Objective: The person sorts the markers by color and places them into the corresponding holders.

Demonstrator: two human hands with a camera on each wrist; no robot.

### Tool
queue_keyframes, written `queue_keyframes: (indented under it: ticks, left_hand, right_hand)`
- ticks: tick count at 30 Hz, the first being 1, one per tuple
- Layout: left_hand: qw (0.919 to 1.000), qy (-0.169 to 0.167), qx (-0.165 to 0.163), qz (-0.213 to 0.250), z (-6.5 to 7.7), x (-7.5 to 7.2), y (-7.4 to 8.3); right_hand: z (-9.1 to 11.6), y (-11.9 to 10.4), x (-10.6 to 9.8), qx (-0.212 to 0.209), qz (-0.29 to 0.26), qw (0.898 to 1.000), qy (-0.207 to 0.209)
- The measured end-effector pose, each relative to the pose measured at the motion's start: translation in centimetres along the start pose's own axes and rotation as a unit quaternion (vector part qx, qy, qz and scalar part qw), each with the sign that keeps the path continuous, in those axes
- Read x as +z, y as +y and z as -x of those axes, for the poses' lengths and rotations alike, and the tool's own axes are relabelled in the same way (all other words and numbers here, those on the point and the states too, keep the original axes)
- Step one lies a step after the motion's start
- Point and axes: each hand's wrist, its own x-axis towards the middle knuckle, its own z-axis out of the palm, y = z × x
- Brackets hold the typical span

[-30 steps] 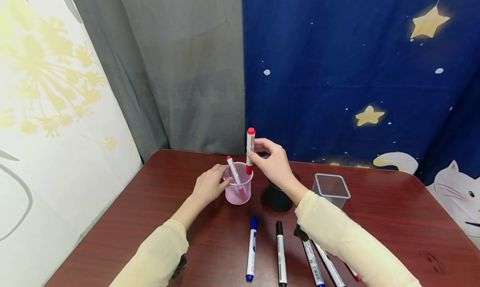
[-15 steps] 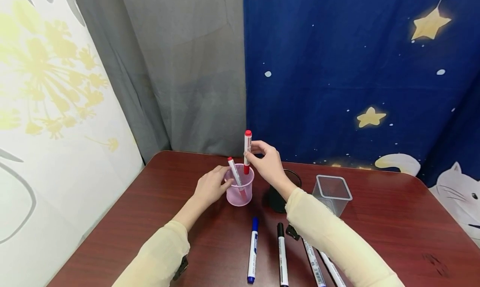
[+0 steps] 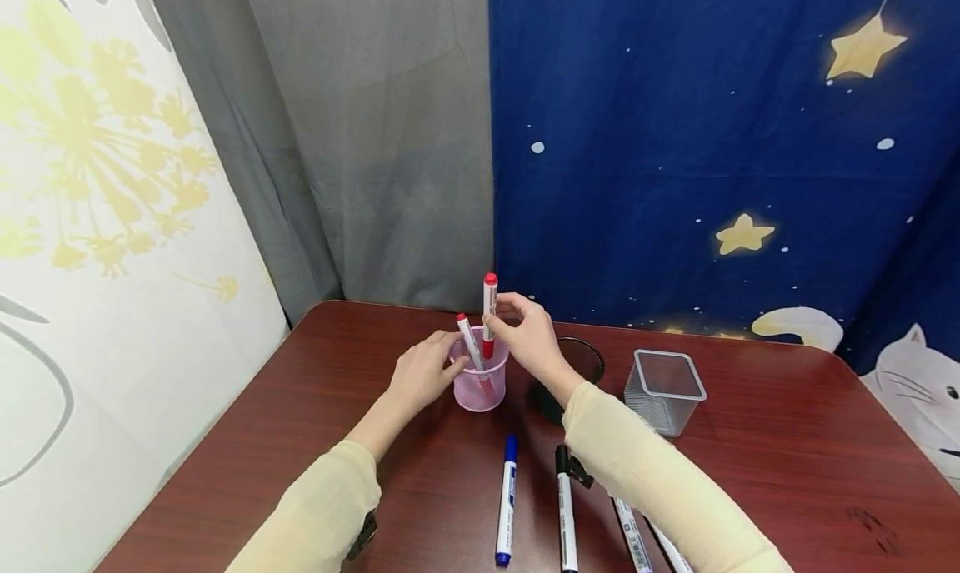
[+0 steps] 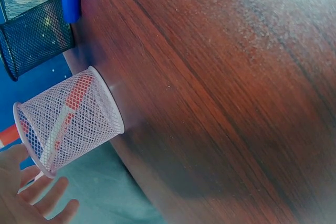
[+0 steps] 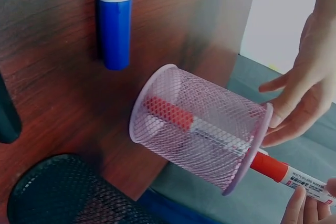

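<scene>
A pink mesh pen holder (image 3: pixel 480 390) stands upright near the back of the table. Inside it leans a white marker with a red cap (image 3: pixel 470 340), its lower part visible through the mesh. At the holder's left rim is my left hand (image 3: pixel 422 369), fingers loosely spread and thumb right by the edge. My right hand (image 3: pixel 534 337) pinches a second red whiteboard marker (image 3: pixel 490 306) between thumb and fingers. That marker is held upright, with its red lower end (image 5: pixel 269 166) at the holder's mouth in the right wrist view.
To the right stand a black mesh pen holder (image 3: pixel 583 361), partly behind my right arm, and a square silver mesh holder (image 3: pixel 665 394). Nearer lie a blue marker (image 3: pixel 507 502), a black marker (image 3: pixel 566 510) and further white-barrelled markers (image 3: pixel 632 535) partly under the right sleeve.
My right hand has moved left and slightly down with the red marker, bringing its lower end into the pink holder's mouth. The left hand stays at the rim.
</scene>
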Motion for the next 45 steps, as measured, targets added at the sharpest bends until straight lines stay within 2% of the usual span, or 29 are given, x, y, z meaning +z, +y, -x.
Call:
queue_keyframes:
  ticks: [11,16,24,33,37,40,45]
  left_hand:
    - [0.9998,0.015,0.007,-0.007,0.0,0.0,0.1]
    - [0.9999,0.014,0.005,-0.004,0.0,0.0,0.0]
    - [0.9998,0.016,0.008,-0.006,0.1,0.0,-0.1]
    - [0.9998,0.018,0.006,-0.003,0.2,0.2,-0.2]
    - [0.9999,0.014,0.003,0.0,0.3,0.3,-0.1]
    - [0.9999,0.013,0.001,0.0,0.3,0.2,0.0]
    - [0.9999,0.014,0.004,0.0,0.4,0.1,0.2]
  right_hand:
    - [0.1,0.3,-1.0,-0.012,0.001,1.0,0.025]
    - [0.4,0.0,-1.6,-0.008,-0.001,1.0,0.017]
    - [2.1,-3.0,-3.0,-0.028,0.008,1.0,-0.004]
    - [2.4,-0.1,-4.4,-0.046,0.05,0.997,-0.029]
    - [3.0,0.0,-5.1,-0.065,0.071,0.995,-0.039]
    - [3.8,-1.5,-5.7,-0.069,0.074,0.994,-0.048]
    - [4.7,-1.1,-6.6,-0.103,0.088,0.988,-0.068]
